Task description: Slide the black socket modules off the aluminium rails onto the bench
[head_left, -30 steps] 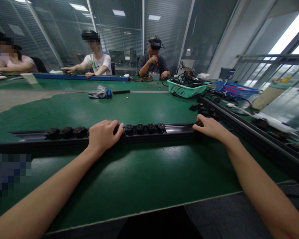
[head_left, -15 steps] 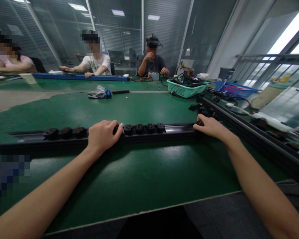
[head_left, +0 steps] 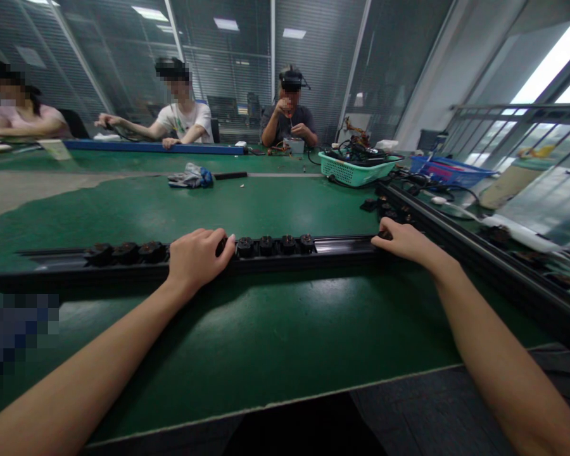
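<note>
Where the long black channel point(head_left: 275, 264) lay on the desk point(head_left: 266, 342), its long axis ran left to right across the person's front, with both hands at it. Four black sockets point(head_left: 266, 246) sat upright in it between the hands, three more point(head_left: 125, 253) to the left of the left hand. Key relation: the dark piece point(head_left: 386, 235) at the right hand was near the channel's right end, in line with the row, a bare stretch of channel between it and the nearest socket. Right hand point(head_left: 401, 244) nearer that stretch; left hand well apart, beyond the four. Right hand nearly closed, thumb and forefinger pinched on the dark piece, palm down; whether the piece was seated in the channel, could not tell. Left hand point(head_left: 194, 256) curled over the channel, thumb on the near side, fingers closed about another socket point(head_left: 221, 246), mostly hidden; firmness of hold unclear. Left forearm reached up and inward from lower left; right forearm came in from lower right, wrist bent toward the channel. Farther right, a second channel point(head_left: 456, 244) ran slantwise, loose sockets point(head_left: 389, 211) beside its far end.
</note>
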`<state>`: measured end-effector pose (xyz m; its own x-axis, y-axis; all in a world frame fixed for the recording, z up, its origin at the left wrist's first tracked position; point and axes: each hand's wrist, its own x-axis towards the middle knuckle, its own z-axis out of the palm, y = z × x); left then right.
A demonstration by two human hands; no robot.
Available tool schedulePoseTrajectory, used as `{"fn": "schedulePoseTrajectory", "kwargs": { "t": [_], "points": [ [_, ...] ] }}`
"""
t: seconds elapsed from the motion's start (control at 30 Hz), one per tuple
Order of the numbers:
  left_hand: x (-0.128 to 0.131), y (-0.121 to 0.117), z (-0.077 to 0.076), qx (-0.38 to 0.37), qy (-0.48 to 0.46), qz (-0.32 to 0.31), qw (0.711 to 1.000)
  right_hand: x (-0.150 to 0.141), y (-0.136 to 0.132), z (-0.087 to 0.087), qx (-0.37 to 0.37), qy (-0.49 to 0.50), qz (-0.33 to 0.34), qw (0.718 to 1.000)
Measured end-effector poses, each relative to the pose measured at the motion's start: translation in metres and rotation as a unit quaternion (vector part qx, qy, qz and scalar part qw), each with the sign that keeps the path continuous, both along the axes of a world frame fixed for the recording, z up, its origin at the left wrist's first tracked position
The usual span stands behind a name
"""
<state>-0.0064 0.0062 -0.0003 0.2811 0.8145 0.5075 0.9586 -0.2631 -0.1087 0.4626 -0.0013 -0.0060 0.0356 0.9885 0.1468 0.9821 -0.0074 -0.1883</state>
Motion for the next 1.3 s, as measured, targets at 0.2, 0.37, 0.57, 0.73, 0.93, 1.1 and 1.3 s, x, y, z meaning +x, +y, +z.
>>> {"fn": "schedulePoseTrajectory", "kwargs": {
  "t": [0.2, 0.37, 0.57, 0.73, 0.93, 1.1, 1.3],
  "points": [
    [0.0, 0.001, -0.001, 0.001, -0.002, -0.002, 1.0, -0.004, -0.002, 0.004, -0.017, -0.028, -0.016, 0.999],
    [0.0, 0.0, 0.0, 0.003, 0.0, -0.005, 1.0, -0.004, -0.005, 0.006, -0.019, -0.081, -0.053, 0.995],
    [0.001, -0.001, 0.001, 0.006, 0.007, 0.001, 1.0, -0.008, -0.006, 0.008, -0.029, -0.12, -0.068, 0.99],
    [0.001, -0.001, 0.001, 0.01, 0.014, 0.004, 1.0, -0.014, -0.007, 0.01, -0.041, -0.137, -0.079, 0.987],
    [0.001, -0.001, 0.001, 0.007, 0.009, 0.0, 1.0, -0.014, -0.008, 0.011, -0.052, -0.121, -0.084, 0.988],
    [0.0, -0.001, 0.001, 0.004, 0.01, 0.003, 1.0, -0.011, -0.007, 0.01, -0.047, -0.104, -0.085, 0.99],
    [0.0, -0.001, 0.001, 0.007, 0.009, 0.0, 1.0, -0.009, -0.006, 0.009, -0.053, -0.095, -0.103, 0.989]
  ]
}}
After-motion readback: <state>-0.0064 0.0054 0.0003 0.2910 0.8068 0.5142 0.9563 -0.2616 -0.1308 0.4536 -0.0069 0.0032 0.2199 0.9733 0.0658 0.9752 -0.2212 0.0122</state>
